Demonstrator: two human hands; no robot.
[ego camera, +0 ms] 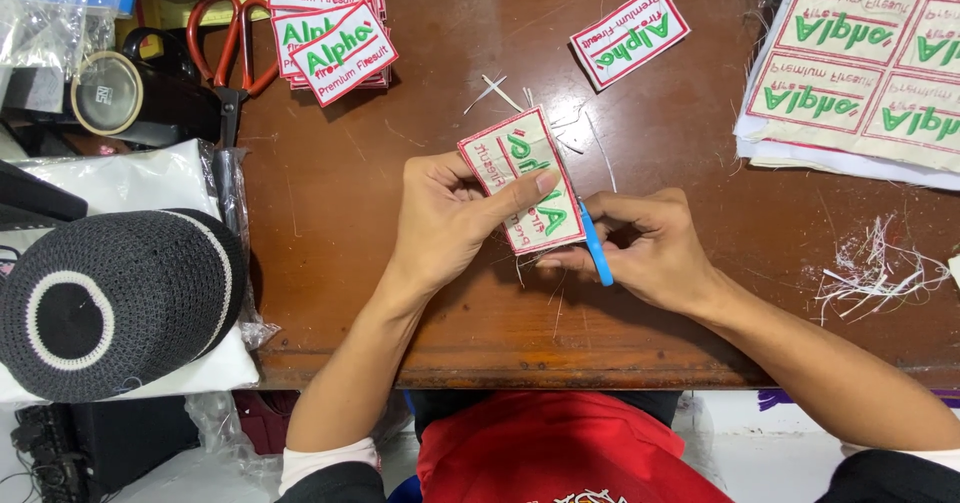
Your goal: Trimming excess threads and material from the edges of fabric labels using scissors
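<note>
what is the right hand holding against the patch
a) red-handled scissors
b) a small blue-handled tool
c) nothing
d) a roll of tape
b: the right hand grips a small blue-handled tool at the edge of the patch that the left hand holds, while the red-handled scissors lie untouched at the far left of the table.

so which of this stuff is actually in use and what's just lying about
In use:
left hand holding the embroidered patch
right hand with the blue-handled cutter

Lying about:
red scissors
patch stack
single patch
uncut patch sheet
thread scraps
black knitted cap
</note>
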